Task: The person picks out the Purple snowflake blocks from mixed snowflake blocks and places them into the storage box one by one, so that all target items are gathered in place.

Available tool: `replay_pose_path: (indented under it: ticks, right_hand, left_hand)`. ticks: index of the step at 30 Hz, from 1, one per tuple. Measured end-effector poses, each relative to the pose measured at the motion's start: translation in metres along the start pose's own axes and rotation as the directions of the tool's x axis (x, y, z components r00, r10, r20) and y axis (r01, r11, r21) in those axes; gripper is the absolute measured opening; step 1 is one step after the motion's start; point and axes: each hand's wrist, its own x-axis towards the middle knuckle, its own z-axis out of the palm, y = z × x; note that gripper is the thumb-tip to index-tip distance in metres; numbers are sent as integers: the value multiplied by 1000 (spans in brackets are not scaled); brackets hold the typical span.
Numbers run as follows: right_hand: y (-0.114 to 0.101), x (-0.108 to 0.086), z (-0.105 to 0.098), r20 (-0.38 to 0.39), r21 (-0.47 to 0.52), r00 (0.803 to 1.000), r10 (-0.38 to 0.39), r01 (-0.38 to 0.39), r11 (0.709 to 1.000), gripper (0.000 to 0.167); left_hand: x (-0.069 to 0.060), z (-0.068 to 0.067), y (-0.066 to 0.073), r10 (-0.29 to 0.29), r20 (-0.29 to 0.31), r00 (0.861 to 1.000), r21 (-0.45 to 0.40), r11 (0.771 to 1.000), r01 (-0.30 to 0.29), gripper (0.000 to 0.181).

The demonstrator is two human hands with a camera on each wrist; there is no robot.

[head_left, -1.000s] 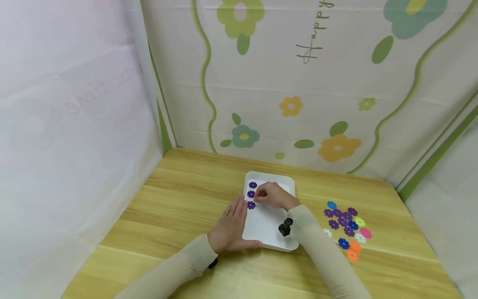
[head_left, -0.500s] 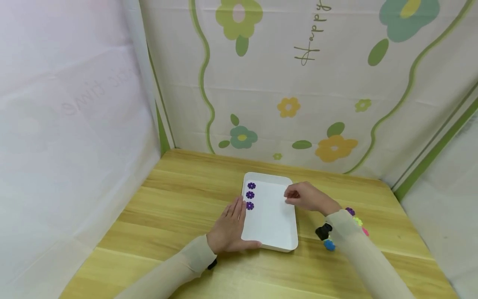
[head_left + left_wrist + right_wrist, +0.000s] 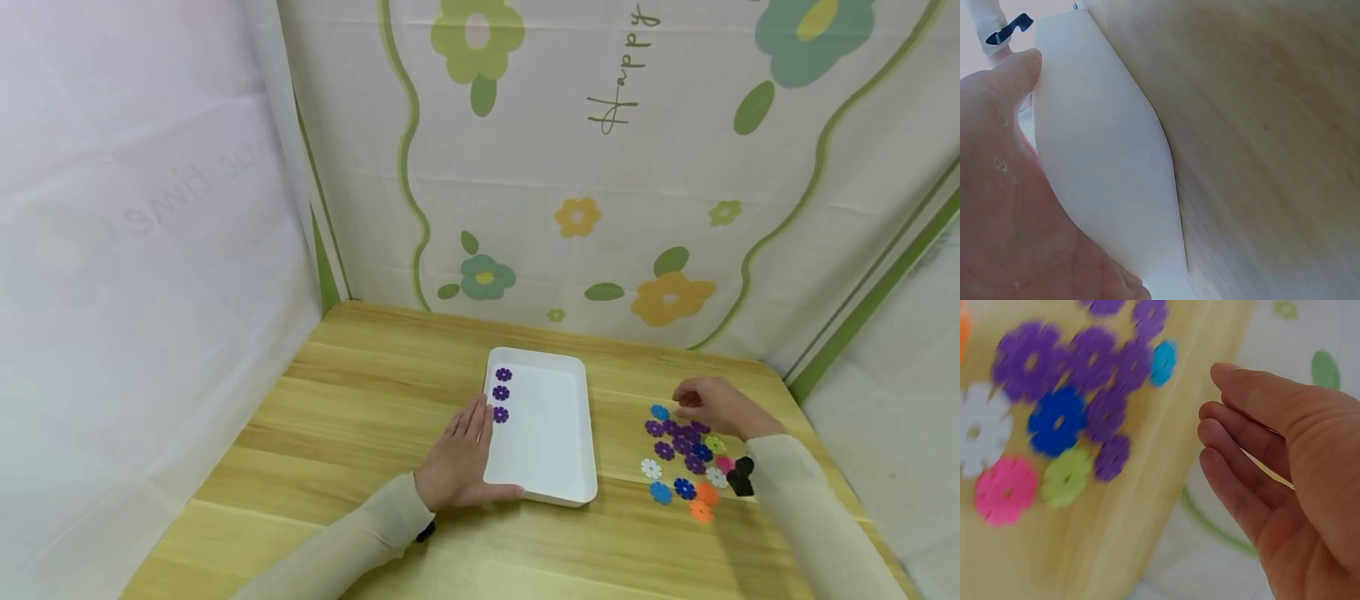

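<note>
Three purple flower-shaped discs (image 3: 501, 392) lie in a column along the left side of a white tray (image 3: 543, 429). My left hand (image 3: 459, 462) rests against the tray's left wall and near corner, its fingers straight and thumb spread along the front edge; the left wrist view shows it against the white wall (image 3: 1104, 137). Over the far edge of a loose group of discs hovers my right hand (image 3: 717, 404), fingers gently bent and holding nothing. In the right wrist view that hand (image 3: 1272, 450) is beside purple discs (image 3: 1107, 412) and a light blue one (image 3: 1163, 363).
Right of the tray, the group also has dark blue (image 3: 684, 488), orange (image 3: 702, 511), white (image 3: 651, 468), pink (image 3: 724, 464) and yellow-green (image 3: 715, 445) discs on the wooden table (image 3: 360, 392). A patterned curtain (image 3: 510, 167) hangs behind the table.
My right hand has moved right, from above the discs in the tray, across its right edge, to the loose group. My left hand has stayed on the tray.
</note>
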Motion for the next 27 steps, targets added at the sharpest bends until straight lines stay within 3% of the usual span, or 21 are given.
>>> replay_pose_path:
  ticks: [10,27]
  right_hand:
    - [45,-24,11,-26,-22,997,79,-80,997,31]
    - [69,-22,23,1,93,988,154,-153,984,27]
  left_hand:
    - [-2,-6,2,-6,28,1000,-24,1000,7,131]
    - [-2,-6,3,3,1,1000,-5,1000,-3,130]
